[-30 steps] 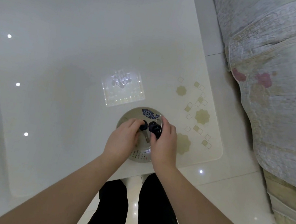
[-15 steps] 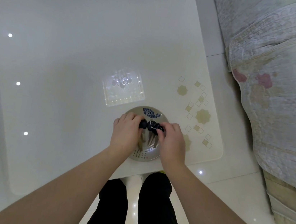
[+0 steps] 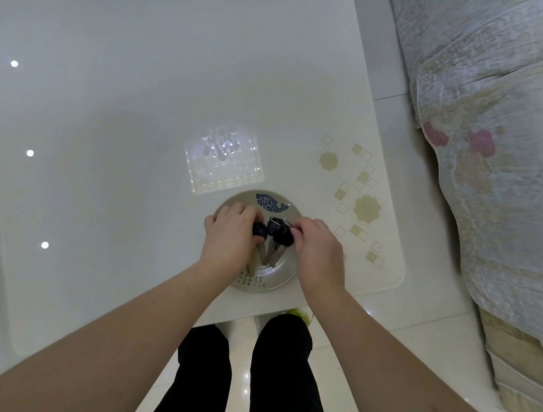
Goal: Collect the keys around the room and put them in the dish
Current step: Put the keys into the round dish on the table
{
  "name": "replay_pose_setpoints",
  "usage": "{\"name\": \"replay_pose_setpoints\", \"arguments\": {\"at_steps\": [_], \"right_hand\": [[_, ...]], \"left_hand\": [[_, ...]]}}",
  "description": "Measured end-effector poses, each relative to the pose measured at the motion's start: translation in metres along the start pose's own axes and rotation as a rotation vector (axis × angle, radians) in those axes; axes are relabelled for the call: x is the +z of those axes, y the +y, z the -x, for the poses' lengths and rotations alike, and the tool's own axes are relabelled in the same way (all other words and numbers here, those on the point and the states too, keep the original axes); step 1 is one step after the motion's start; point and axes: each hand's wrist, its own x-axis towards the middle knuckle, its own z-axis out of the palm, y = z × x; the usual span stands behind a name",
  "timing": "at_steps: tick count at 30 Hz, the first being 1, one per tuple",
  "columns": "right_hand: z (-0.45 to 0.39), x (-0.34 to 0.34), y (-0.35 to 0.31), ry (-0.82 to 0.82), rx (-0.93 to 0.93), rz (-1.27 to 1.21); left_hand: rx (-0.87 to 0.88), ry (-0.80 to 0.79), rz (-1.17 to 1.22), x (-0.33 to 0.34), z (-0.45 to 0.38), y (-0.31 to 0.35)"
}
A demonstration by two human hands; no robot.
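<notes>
Black-headed keys [image 3: 274, 240] in fish-painted dish [image 3: 284, 269]

A glossy white table [image 3: 133, 90] is filling most of the view, its top mirroring a row of small round ceiling lights [image 3: 30, 153] down its left side and a bright square lamp reflection [image 3: 224, 161] near the middle, while pale beige flowers and little squares [image 3: 361, 197] are decorating its right corner. Shiny white floor tiles [image 3: 412, 331] are showing around the table and are catching more light spots. To the right, a quilted, pale patterned cover [image 3: 510, 161] with faded pink blooms is draping over a large piece of furniture just beside the table.
</notes>
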Motion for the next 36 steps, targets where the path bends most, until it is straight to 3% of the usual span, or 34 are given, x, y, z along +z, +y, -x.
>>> {"name": "replay_pose_setpoints", "arguments": {"at_steps": [6,19,23,26,30,36], "right_hand": [[0.002,-0.003,0.002,-0.015,0.018,-0.017],[0.009,-0.005,0.007,0.037,0.036,-0.052],[0.010,-0.004,0.006,0.048,0.050,-0.071],[0.011,-0.002,0.005,0.060,0.078,-0.094],[0.011,0.000,0.004,0.071,0.093,-0.113],[0.009,0.002,0.002,0.070,0.099,-0.125]], "left_hand": [[0.025,0.018,0.005,-0.008,0.002,-0.005],[0.075,-0.085,0.273,-0.009,-0.014,0.018],[0.036,0.000,0.330,-0.010,-0.012,0.017],[0.038,0.019,0.245,-0.012,-0.008,0.005],[0.036,-0.103,-0.040,-0.008,-0.003,-0.008],[0.021,-0.045,-0.056,-0.002,-0.002,-0.006]]}}
